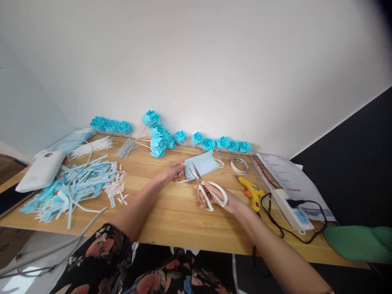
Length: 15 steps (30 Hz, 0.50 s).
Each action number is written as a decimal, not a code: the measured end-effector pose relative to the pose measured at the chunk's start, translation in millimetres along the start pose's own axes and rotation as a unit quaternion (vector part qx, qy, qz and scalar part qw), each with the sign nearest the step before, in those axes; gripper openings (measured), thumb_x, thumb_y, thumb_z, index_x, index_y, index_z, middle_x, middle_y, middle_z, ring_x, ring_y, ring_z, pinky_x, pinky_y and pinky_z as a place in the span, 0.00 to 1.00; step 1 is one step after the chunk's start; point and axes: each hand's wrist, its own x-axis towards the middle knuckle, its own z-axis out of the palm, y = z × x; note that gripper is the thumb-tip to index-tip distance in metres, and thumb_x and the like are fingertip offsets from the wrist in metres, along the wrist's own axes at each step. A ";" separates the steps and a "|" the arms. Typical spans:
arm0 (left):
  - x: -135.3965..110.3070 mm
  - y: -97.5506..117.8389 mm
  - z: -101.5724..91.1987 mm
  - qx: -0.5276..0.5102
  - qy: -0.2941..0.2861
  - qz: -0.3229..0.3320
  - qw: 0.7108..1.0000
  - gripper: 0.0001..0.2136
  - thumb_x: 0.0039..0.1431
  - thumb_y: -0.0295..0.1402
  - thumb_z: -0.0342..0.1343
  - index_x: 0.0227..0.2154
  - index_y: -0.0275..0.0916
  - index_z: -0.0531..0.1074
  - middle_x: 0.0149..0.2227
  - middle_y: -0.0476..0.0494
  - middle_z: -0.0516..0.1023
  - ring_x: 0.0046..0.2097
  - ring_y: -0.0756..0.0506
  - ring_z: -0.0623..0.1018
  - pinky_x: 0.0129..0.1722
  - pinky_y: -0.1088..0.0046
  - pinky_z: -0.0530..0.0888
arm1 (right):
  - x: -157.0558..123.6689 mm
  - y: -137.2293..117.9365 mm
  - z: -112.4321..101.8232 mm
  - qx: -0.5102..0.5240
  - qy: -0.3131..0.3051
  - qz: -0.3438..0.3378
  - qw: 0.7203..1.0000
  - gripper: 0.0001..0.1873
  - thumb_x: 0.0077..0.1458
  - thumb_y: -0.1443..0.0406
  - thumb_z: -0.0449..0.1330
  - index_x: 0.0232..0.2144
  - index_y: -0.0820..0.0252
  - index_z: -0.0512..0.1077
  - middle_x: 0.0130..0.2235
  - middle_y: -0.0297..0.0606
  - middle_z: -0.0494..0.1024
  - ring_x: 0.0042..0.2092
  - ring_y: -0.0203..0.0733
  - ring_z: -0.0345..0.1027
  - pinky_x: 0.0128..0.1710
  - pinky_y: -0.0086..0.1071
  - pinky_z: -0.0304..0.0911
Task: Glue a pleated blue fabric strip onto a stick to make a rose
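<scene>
A light-blue face mask (204, 164) lies on the wooden table in front of me, white ear loops spreading from its right end. My left hand (174, 171) is closed at the mask's left edge, fingers pinched around its corner or loop; the exact grip is partly hidden. In my right hand (216, 198) is a pair of scissors (221, 194) with white handles. Their blades are parted and point up and left, over the mask's lower left part. Whether the blades touch the mask I cannot tell.
Blue cut strips (88, 179) heap at left beside a white power bank (44, 169) and cable. Several blue fabric flowers (223, 142) line the wall. Tape roll (239, 166), yellow glue gun (253, 192), power strip (292, 210) and black cords lie right.
</scene>
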 end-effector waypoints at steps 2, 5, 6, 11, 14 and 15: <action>-0.1 0.4 0.3 -0.002 0.003 0.000 1.000 0.16 0.55 0.46 0.60 0.31 0.36 0.67 0.18 0.55 0.63 0.17 0.55 0.57 0.18 0.79 0.61 | 4.5 -0.7 -1.0 -0.008 -0.002 0.012 1.000 0.24 0.56 0.46 0.59 0.41 0.60 0.75 0.30 0.37 0.72 0.29 0.38 0.68 0.29 0.35 0.70; 0.0 1.2 0.7 -0.004 0.008 -0.003 1.000 0.16 0.55 0.46 0.60 0.30 0.37 0.66 0.17 0.55 0.62 0.17 0.55 0.57 0.18 0.78 0.62 | 9.8 -1.1 -2.2 0.006 -0.007 0.020 1.000 0.25 0.55 0.46 0.60 0.40 0.61 0.75 0.29 0.36 0.71 0.27 0.36 0.65 0.26 0.32 0.69; 0.0 1.4 0.8 -0.004 0.010 -0.004 1.000 0.16 0.55 0.46 0.60 0.29 0.37 0.66 0.17 0.55 0.62 0.17 0.55 0.57 0.18 0.78 0.62 | 11.2 -1.3 -2.4 0.009 -0.009 0.021 1.000 0.25 0.55 0.46 0.60 0.40 0.61 0.75 0.29 0.36 0.71 0.27 0.36 0.65 0.25 0.31 0.68; 0.6 1.6 0.3 -0.004 0.015 -0.006 1.000 0.17 0.54 0.47 0.61 0.28 0.36 0.66 0.18 0.55 0.63 0.18 0.55 0.58 0.19 0.78 0.63 | 17.9 -4.7 -1.5 0.003 -0.006 0.025 1.000 0.26 0.51 0.45 0.63 0.39 0.61 0.75 0.27 0.34 0.71 0.26 0.35 0.66 0.23 0.29 0.68; 1.3 1.1 -0.2 -0.005 0.021 -0.002 1.000 0.18 0.53 0.47 0.61 0.27 0.36 0.66 0.18 0.55 0.63 0.18 0.55 0.58 0.19 0.78 0.63 | 22.7 -7.2 -1.1 0.002 0.004 0.030 1.000 0.26 0.52 0.46 0.63 0.39 0.62 0.74 0.26 0.33 0.71 0.25 0.34 0.66 0.22 0.28 0.69; 1.6 0.7 -0.3 -0.005 0.023 0.001 1.000 0.18 0.53 0.47 0.61 0.27 0.36 0.66 0.18 0.55 0.63 0.18 0.55 0.58 0.19 0.78 0.64 | 24.3 -7.6 -1.3 0.001 0.008 0.033 0.999 0.25 0.53 0.46 0.62 0.39 0.62 0.74 0.26 0.33 0.71 0.24 0.34 0.66 0.22 0.28 0.69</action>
